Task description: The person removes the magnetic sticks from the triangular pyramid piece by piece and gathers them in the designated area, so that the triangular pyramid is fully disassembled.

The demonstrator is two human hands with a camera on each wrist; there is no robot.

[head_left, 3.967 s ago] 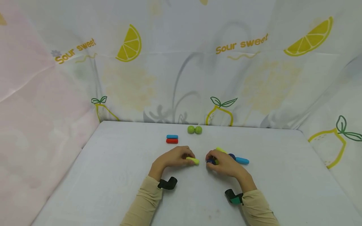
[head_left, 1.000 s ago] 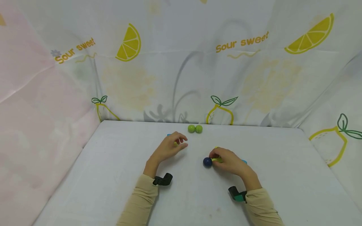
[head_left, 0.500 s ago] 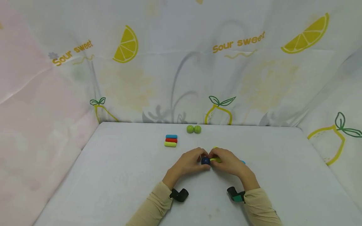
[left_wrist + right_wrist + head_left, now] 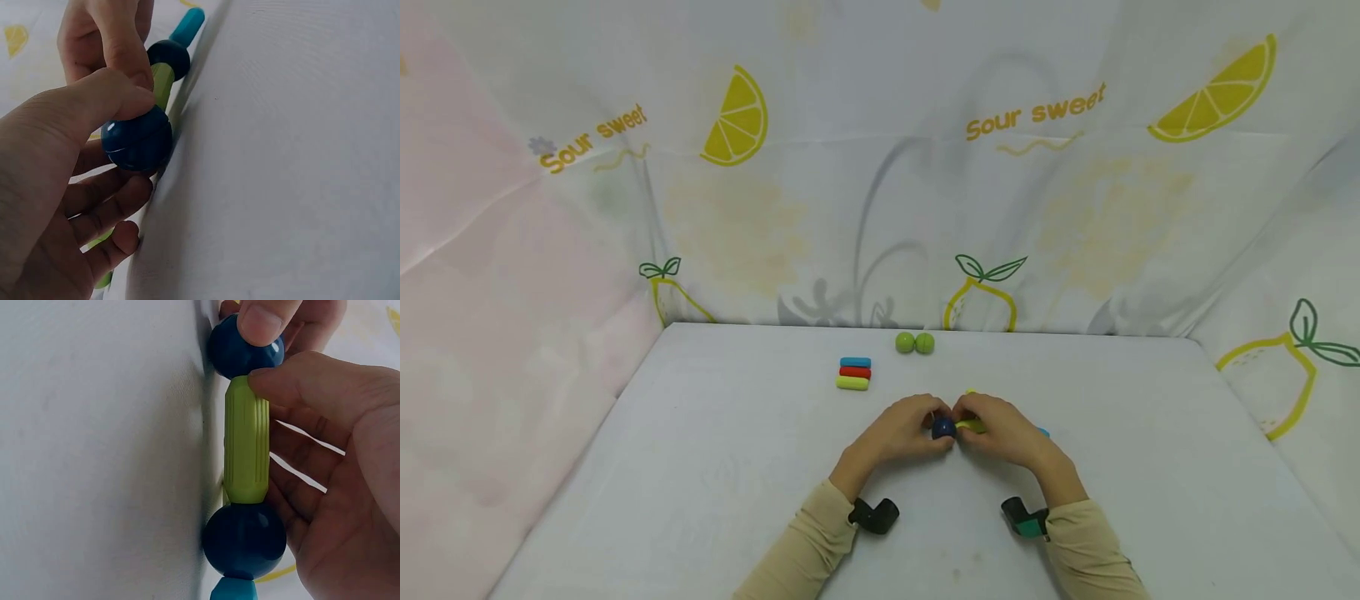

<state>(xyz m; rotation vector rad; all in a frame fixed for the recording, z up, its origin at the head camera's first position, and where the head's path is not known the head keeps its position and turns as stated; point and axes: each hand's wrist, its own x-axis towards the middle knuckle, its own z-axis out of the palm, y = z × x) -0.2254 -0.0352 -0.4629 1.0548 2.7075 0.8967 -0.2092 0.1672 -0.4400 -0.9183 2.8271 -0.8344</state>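
My left hand pinches a dark blue ball between thumb and fingers. Against that ball stands the end of a yellow-green stick, which my right hand grips by thumb and fingers. At the stick's other end sits a second dark blue ball, with a blue stick joined beyond it. In the head view my right hand hides most of this row. Part of another yellow stick shows just behind the right hand.
Blue, red and yellow sticks lie side by side behind my left hand. Two green balls rest near the far edge of the white table. A printed cloth hangs behind it.
The left hand set a yellow stick beside the red one, let it go, then came back right and took hold of the front blue ball. The right hand shifted from that ball to the yellow-green stick.
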